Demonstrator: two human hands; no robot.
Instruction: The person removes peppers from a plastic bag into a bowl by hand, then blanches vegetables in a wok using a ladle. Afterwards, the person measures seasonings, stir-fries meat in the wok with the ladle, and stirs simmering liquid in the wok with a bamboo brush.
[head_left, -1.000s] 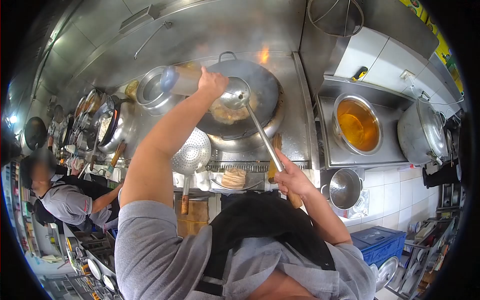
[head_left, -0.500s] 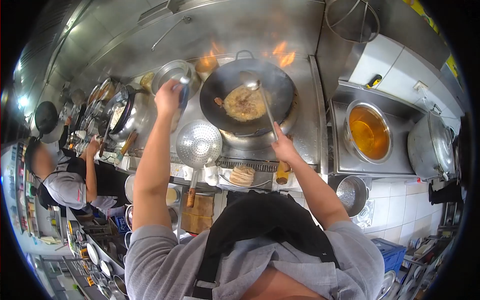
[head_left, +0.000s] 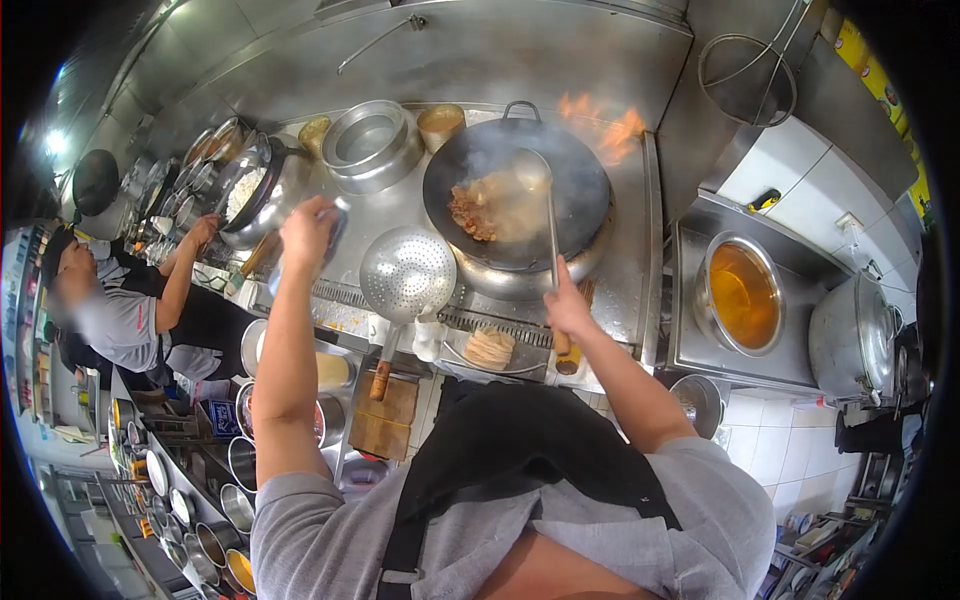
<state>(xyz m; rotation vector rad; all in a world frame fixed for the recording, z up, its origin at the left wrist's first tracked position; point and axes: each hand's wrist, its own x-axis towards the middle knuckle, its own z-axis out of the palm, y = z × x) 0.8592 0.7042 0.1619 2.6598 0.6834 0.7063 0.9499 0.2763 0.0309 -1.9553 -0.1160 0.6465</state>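
My right hand (head_left: 569, 310) is closed round the long handle of a ladle (head_left: 532, 172), whose bowl is in the black wok (head_left: 590, 210). Browned pieces of food (head_left: 472, 212) lie on the wok's left side, beside pale steaming liquid. Left of the wok, my left hand (head_left: 308, 228) is raised and closed on a bottle (head_left: 336, 232), mostly hidden behind the hand. Between my hands, a perforated strainer (head_left: 408, 274) rests on the stove with its wooden handle toward me.
Flames (head_left: 615, 132) rise behind the wok. A metal pot (head_left: 372, 145) and a small container (head_left: 440, 122) stand behind. At right are a bowl of orange liquid (head_left: 743, 294) and a lidded pot (head_left: 852, 335). A folded cloth (head_left: 489, 348) lies in front. Another person (head_left: 135, 310) works at left.
The bottle in my left hand has moved from over the wok to the left. My right hand has shifted the ladle within the wok, and the browned pieces now lie at its left side.
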